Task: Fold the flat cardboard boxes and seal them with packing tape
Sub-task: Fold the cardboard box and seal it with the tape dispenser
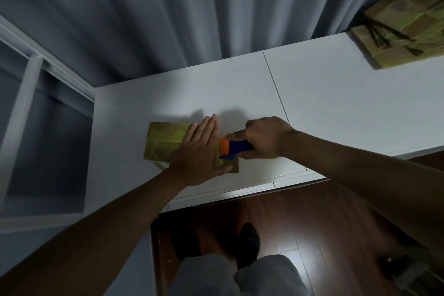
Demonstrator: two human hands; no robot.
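Grey curtains (168, 14) hang in long folds behind a white tabletop (324, 103), which has a thin seam running from its far edge toward the near edge. To the left stands a white shelving unit (31, 108) with open compartments, and below the near edge of the tabletop lies a dark red wooden floor (312, 218).

A small cardboard box (165, 140), covered in glossy yellowish packing tape, sits on the tabletop near its near edge, left of the seam. The left hand (199, 151) lies flat on top of the box, palm down, its fingers (211, 125) stretched out straight and held together, pointing toward the curtains; the thumb reaches along the near right corner of the box. It presses on the box rather than gripping it.

The right hand (266, 137) is closed in a fist around the blue handle of a tape dispenser (234, 148), whose orange front part touches the right end of the box, just beside the left hand. Its fingers are curled fully around the handle.

At the far right corner of the tabletop rests a stack of taped cardboard boxes (406, 31), well apart from the hands. Grey trouser legs (230, 276) and a dark shoe (249, 240) show below, above the floor.
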